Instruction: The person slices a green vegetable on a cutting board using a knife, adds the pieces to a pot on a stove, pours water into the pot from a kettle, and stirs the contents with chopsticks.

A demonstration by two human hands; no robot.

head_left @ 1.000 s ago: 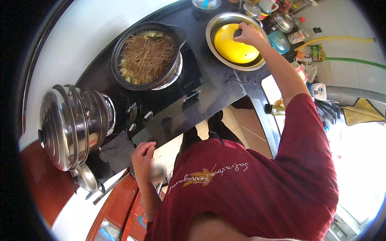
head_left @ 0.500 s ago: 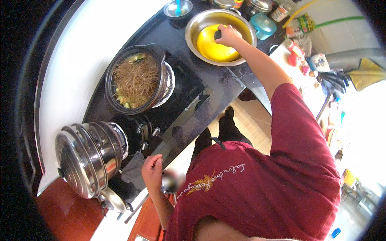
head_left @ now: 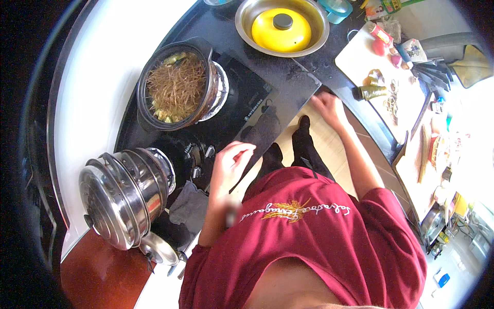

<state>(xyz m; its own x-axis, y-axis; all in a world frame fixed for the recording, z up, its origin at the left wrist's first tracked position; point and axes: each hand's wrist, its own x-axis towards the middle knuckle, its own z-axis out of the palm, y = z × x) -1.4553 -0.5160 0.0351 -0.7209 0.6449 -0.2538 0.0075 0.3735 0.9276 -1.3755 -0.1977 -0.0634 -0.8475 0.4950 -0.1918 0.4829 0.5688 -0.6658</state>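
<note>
My left hand (head_left: 232,162) is over the front edge of the black hob, its fingers curled together, with nothing visible in them. My right hand (head_left: 330,109) is beside the counter's corner, its fingers loosely apart and empty. A yellow domed lid (head_left: 272,38) with a black knob lies knob up inside a wide steel basin (head_left: 243,40) on the counter. On the far burner stands a dark clay pot (head_left: 146,116), filled with brown noodles (head_left: 176,82) over pale green pieces. A lidded steel steamer pot (head_left: 116,201) stands on the near burner.
A grey cloth (head_left: 189,206) lies by the steamer, near a small steel pan (head_left: 159,248). To the right, a white cutting board (head_left: 355,54) holds vegetables and a dark green jar (head_left: 371,92). Black-handled knives (head_left: 435,72) sit beyond it. A teal container (head_left: 335,10) stands beside the basin.
My right hand has let go of the yellow lid's knob and drawn back toward the counter corner. My left hand has risen toward the hob edge. The view has turned rightward.
</note>
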